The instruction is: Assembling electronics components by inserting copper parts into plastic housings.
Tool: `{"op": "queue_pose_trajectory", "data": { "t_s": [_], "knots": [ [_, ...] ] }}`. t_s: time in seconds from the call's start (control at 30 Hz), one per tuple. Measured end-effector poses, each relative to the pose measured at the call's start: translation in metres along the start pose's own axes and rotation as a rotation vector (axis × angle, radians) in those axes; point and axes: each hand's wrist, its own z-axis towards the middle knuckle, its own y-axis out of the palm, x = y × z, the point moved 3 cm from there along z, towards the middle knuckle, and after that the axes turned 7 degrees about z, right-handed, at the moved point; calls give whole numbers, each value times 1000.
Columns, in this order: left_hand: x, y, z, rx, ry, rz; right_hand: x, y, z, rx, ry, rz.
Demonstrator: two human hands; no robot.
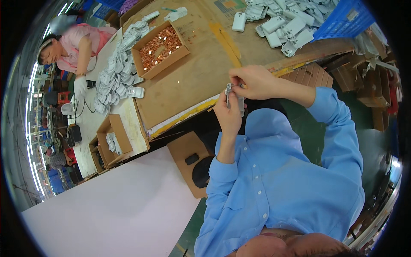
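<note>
My left hand (228,115) is closed around a small white plastic housing (242,107), held upright just past the table's near edge. The fingers of my right hand (254,81) pinch together at the upper end of that housing. Whatever sits between those fingertips is too small to make out. Ahead and to the left on the table stands an open cardboard box (169,63) of small copper-coloured parts (156,47). Beside it spreads a heap of white plastic housings (115,75).
More white housings (282,28) lie at the far right by a blue crate (344,21). Yellow tape runs along the edge of the cardboard-covered table (184,90). A smaller carton (122,132) holds white pieces. At the left, a co-worker in pink (77,47) wears a white glove.
</note>
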Motion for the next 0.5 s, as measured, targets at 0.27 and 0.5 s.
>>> {"op": "queue_pose_trajectory", "data": {
  "t_s": [0.27,0.5],
  "knots": [
    [3,-1,-2,-43,-28,-11,0,-11,2,-95,40,5],
    [-11,-1,-2,-81,-10,-76,-1,-12,6,-194,35,-99]
  ]
}}
